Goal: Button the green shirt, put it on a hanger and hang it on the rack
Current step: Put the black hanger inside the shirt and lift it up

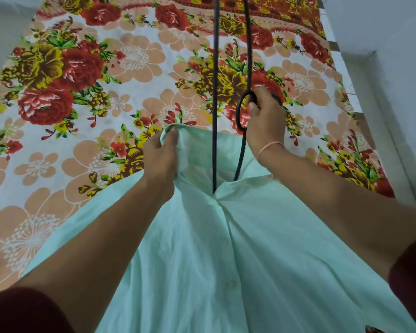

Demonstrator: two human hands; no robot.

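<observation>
While the green shirt (226, 248) is being held up over the bed (130, 68), spread between the two forearms with its collar end far and its tail running out of the near edge, the hanger (244, 111) is being worked into the neck opening. In the head view, the only view given, the dark hook is being gripped by the right hand (265, 118), whose grip is closed around the loop, and the twisted stem is being led down into the gap at the collar. The left side of the collar is being pinched by the left hand (161, 152), its grip closed on a fold of the cloth, so that the neck is being kept open. Along the placket the fronts are lying closed and a few pale buttons are being made out, so the buttoning is judged to be done. Two thin dark lines (215, 92) are running down from the top edge to the collar; whether they are part of the rack cannot be told.

For the step to be done well, the collar should be held wide while one shoulder of the hanger is being tilted in first, then the other. The hook should be kept centred at the neck, and the cloth should not be dragged against the top button.
</observation>
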